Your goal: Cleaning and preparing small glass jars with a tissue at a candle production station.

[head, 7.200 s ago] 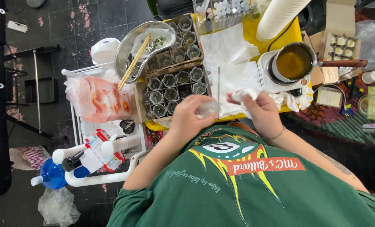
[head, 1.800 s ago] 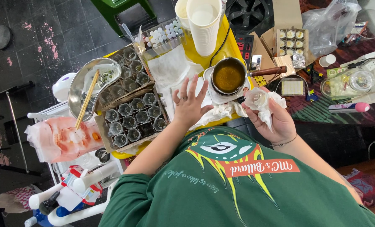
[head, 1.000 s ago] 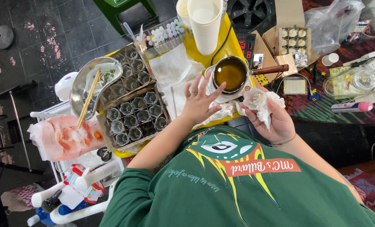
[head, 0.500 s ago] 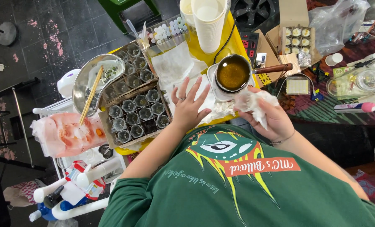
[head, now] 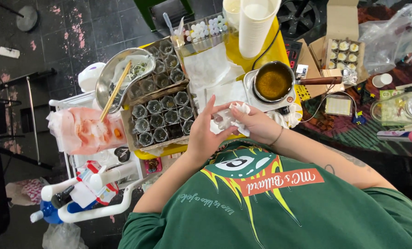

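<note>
My right hand (head: 260, 124) is closed around a crumpled white tissue (head: 230, 116) just above my chest, at the near edge of the yellow table (head: 167, 151). My left hand (head: 205, 130) meets it from the left, with its fingertips pinching the same tissue. Whether anything is wrapped inside the tissue is hidden. Right behind my hands, a small pot of amber liquid (head: 273, 82) with a wooden handle sits on a white hot plate. To the left of my left hand lies a cardboard tray of small empty glass jars (head: 162, 117).
A metal bowl with chopsticks (head: 118, 79) stands at the left. A stack of white paper cups (head: 256, 24) is behind the pot. At the right stands an open cardboard box of filled jars (head: 342, 50), and a pink plastic bag (head: 83, 131) hangs at the left.
My left hand, spread over the white paper near the pot a second ago, has drawn back and joined my right hand on the tissue. The camera has shifted a little.
</note>
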